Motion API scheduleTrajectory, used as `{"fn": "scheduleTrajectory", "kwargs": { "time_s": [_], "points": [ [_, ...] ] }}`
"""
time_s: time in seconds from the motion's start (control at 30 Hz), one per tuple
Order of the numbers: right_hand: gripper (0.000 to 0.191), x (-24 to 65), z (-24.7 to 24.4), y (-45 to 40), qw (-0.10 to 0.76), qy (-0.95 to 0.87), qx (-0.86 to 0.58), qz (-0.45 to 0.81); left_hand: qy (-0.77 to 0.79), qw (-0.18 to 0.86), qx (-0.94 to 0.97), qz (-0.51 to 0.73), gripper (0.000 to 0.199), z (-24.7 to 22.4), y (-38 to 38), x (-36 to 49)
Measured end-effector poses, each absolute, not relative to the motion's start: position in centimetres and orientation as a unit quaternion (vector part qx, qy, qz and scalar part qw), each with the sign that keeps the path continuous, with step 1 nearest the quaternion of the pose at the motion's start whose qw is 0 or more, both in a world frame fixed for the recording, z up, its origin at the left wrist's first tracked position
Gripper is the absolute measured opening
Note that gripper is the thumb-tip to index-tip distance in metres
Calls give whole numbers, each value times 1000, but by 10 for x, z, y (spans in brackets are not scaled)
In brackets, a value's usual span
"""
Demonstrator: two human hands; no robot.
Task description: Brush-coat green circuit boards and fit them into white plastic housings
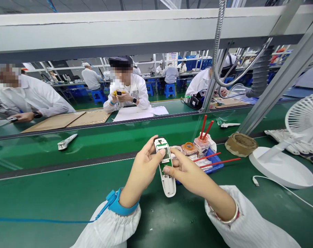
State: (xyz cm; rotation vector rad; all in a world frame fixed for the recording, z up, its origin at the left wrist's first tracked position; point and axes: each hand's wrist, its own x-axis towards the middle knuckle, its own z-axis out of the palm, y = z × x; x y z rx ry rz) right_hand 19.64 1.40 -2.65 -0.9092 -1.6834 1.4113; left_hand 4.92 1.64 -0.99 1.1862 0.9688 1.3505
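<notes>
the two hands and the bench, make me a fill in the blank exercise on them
The left hand and the right hand together hold a white device with its green circuit ____ exposed.
The wrist strap on the left wrist is ____ in colour.
The thin sticks lying across the blue tray are ____ in colour.
The white appliance standing on the bench at the right is a ____.

Missing words: board; blue; red; fan

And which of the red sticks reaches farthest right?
The lower lying stick: its tip sticks out past the blue tray. The upper lying stick ends further left; two others stand in a container.
</notes>
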Motion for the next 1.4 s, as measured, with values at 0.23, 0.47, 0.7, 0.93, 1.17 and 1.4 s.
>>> {"fn": "scheduleTrajectory", "kwargs": {
  "time_s": [0.23,0.47,0.7,0.93,1.17,1.4],
  "points": [
    [57,196,-35,17,393,-630,-348,572,372,527,522,557,50,-12,18,49],
    [52,191,-37,15,400,-593,-312,625,397,495,521,571,49,-13,15,49],
    [54,175,-40,6,437,-537,-288,662,410,500,513,564,53,-6,10,49],
    [51,164,-43,-3,482,-509,-302,646,407,486,513,579,44,-8,10,52],
    [51,163,-40,-6,483,-513,-318,634,418,484,502,582,44,-6,6,54],
    [47,162,-42,-10,491,-547,-319,598,418,450,510,602,41,-5,1,55]
  ]
}}
